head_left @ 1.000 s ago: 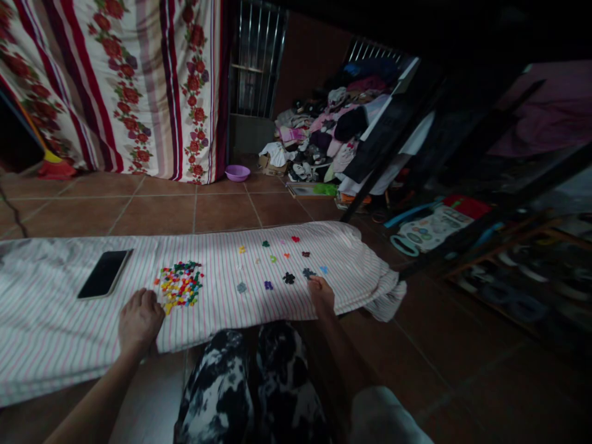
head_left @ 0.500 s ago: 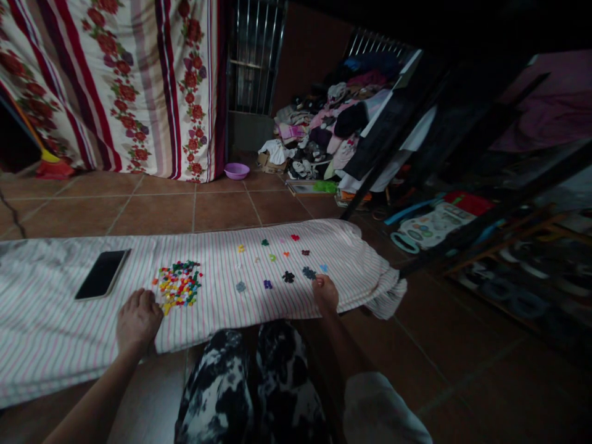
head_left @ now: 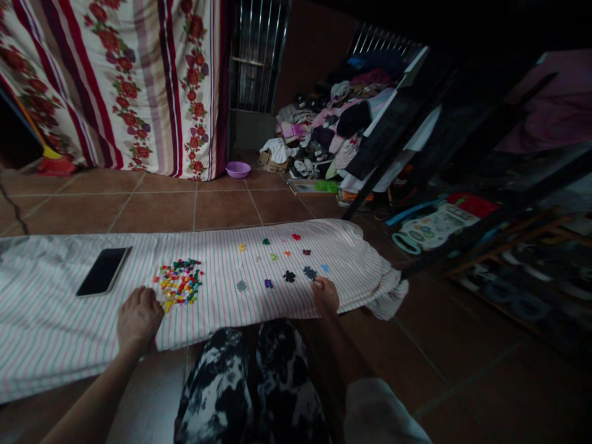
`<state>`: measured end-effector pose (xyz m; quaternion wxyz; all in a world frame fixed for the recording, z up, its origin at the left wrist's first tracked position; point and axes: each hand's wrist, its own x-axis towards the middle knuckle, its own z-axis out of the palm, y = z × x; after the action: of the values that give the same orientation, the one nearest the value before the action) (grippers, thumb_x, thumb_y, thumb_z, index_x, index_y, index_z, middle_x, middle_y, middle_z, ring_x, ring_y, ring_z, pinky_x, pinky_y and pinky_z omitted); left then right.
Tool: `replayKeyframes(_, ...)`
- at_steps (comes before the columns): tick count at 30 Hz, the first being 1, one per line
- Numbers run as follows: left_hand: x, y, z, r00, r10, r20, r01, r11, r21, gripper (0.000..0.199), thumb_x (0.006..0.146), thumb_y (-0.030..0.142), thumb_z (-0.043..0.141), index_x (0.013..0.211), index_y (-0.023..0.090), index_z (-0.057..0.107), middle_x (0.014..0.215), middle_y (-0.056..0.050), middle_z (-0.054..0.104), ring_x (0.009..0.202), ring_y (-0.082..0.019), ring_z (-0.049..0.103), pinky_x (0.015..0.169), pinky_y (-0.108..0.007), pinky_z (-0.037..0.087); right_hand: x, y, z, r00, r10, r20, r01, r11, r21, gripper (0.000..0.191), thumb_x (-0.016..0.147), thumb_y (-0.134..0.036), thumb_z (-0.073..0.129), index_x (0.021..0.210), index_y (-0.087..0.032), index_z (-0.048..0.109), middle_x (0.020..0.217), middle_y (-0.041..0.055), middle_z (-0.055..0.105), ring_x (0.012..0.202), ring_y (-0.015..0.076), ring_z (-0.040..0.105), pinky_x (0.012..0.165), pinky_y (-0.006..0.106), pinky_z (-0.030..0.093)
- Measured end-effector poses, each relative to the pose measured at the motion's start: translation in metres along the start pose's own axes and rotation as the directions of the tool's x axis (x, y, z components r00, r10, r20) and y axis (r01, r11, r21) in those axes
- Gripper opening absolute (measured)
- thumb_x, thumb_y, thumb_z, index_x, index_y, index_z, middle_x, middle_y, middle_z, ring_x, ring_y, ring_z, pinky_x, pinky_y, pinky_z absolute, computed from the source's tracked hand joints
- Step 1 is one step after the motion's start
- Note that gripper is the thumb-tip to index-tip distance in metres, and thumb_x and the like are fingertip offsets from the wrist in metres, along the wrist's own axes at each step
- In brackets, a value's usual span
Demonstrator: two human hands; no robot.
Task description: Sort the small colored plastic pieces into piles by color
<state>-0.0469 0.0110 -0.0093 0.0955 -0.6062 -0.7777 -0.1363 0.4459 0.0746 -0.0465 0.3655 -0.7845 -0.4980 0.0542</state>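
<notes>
My left hand (head_left: 140, 316) rests on the striped cloth, palm down, fingers lying on it with a slight bend. Beside its fingertips spreads a heap of small mixed-colour plastic pieces (head_left: 181, 282), yellow ones nearest. My right hand (head_left: 326, 295) is closed in a pinch at the lower edge of a dark grey cluster of pieces (head_left: 309, 272); whatever is between the fingertips is too small to make out. Near that hand lie a light blue cluster (head_left: 325, 268) and a black cluster (head_left: 289, 276). Farther left are a purple cluster (head_left: 269, 283) and a grey-blue one (head_left: 241, 285).
More small single-colour groups, such as yellow (head_left: 242, 247), green (head_left: 266, 242) and red (head_left: 296, 237), lie farther back on the striped cloth (head_left: 222, 308). A phone (head_left: 102, 272) lies at the left. Beyond are a purple basin (head_left: 238, 169) and piled clothes (head_left: 324, 123).
Both hands stay almost where they were. The whole view has shifted slightly; the pieces show no clear change.
</notes>
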Motion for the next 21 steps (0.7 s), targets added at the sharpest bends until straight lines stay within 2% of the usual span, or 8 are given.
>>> replayKeyframes(6, 0.0, -0.002, 0.002, 1.0, 0.01, -0.016, -0.009, 1.0, 0.003, 0.031, 0.086, 0.022, 0.037, 0.106, 0.012, 0.059, 0.121, -0.018, 0.061, 0.114, -0.027, 0.057, 0.095, -0.041, 0.045, 0.0, -0.006, -0.002, 1.0, 0.025, 0.007, -0.024, 0.998, -0.057, 0.021, 0.08, -0.031, 0.053, 0.093, -0.019, 0.063, 0.092, 0.0048, 0.061, 0.084, 0.018, 0.054, 0.07, 0.027, 0.039)
replayKeyframes(13, 0.0, -0.001, 0.002, 1.0, 0.009, -0.005, -0.009, 1.0, -0.009, 0.032, 0.086, 0.022, 0.037, 0.107, 0.012, 0.059, 0.122, -0.019, 0.06, 0.115, -0.029, 0.056, 0.095, -0.043, 0.045, 0.005, -0.017, -0.006, 0.989, 0.103, 0.103, -0.079, 0.974, -0.213, 0.018, 0.087, -0.035, 0.055, 0.091, -0.021, 0.065, 0.092, 0.003, 0.06, 0.078, 0.0155, 0.053, 0.063, 0.025, 0.033)
replayKeyframes(16, 0.0, -0.001, 0.002, 1.0, 0.01, 0.001, -0.009, 1.0, -0.018, 0.032, 0.086, 0.023, 0.037, 0.108, 0.012, 0.058, 0.121, -0.019, 0.06, 0.114, -0.029, 0.056, 0.094, -0.043, 0.045, 0.005, -0.016, -0.006, 0.989, 0.111, 0.1, -0.09, 0.976, -0.201, 0.021, 0.087, -0.037, 0.053, 0.091, -0.021, 0.066, 0.092, 0.0033, 0.06, 0.077, 0.0162, 0.053, 0.063, 0.026, 0.033)
replayKeyframes(21, -0.001, -0.001, 0.002, 1.0, -0.002, -0.014, 0.001, 1.0, -0.027, 0.031, 0.086, 0.022, 0.038, 0.107, 0.012, 0.059, 0.122, -0.019, 0.06, 0.115, -0.028, 0.055, 0.096, -0.043, 0.044, 0.003, -0.007, -0.003, 0.997, 0.054, 0.05, -0.049, 0.993, -0.108, 0.025, 0.082, -0.038, 0.05, 0.089, -0.021, 0.067, 0.09, 0.0038, 0.061, 0.081, 0.0179, 0.054, 0.067, 0.027, 0.037)
